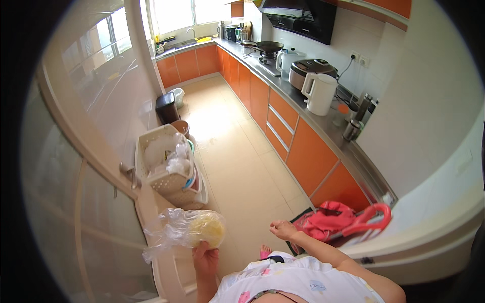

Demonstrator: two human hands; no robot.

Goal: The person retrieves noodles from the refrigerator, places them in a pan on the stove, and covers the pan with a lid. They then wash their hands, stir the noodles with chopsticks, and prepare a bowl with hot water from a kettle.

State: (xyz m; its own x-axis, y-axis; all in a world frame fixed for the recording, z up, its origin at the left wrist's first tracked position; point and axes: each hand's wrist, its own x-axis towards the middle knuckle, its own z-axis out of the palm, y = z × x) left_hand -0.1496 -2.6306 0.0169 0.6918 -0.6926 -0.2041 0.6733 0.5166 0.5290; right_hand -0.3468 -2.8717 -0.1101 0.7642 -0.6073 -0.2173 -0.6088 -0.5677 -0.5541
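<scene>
My left hand (205,255) grips a clear plastic bag (176,227) from below. Inside the bag is a rounded yellow item (207,228), whose exact kind the crinkled film obscures. The bag's loose end spreads to the left, in front of a door with a glass panel (110,235). My right hand (283,230) is held out low with its fingers curled, and nothing shows in it. Just beyond and to its right lies red fabric (329,223), with a thick red curved handle (373,219) beside it.
Left of the tiled floor (242,181) stand a beige plastic basket (163,178) holding plastic bags and a black bin (166,108). Along the right runs a steel counter (329,142) over orange cabinets, bearing a white kettle (320,96), a rice cooker (297,77) and a wok (269,46).
</scene>
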